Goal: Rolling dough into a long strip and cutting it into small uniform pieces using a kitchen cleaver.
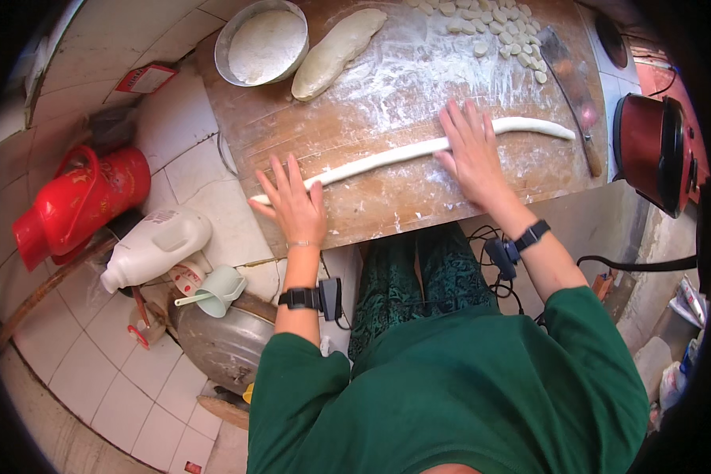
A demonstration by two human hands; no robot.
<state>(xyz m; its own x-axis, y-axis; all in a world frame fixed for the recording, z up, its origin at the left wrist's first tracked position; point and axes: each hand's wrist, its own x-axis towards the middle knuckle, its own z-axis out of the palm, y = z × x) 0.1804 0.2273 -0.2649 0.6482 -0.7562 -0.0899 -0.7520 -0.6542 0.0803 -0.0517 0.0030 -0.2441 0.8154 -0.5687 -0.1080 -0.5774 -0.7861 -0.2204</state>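
Note:
A long, thin rope of dough (385,157) runs across the floured wooden board (361,207) in front of me. Flat over its thinner left end lies my left hand (294,204), fingers spread. My right hand (471,154) presses on the rope right of its middle, and its palm and fingers hide a short stretch. Neither hand grips the dough. Beyond the rope rests a thick log of dough (338,54), beside a metal bowl of flour (263,44). Many small cut dough pieces (503,28) are scattered at the far right of the board.
A cleaver (569,89) with a wooden handle lies along the board's right edge. Past it stands a red and black appliance (652,151). At left are a red thermos flask (86,201), a white plastic jug (160,243), a pale green cup (220,290) and a metal lid (225,340).

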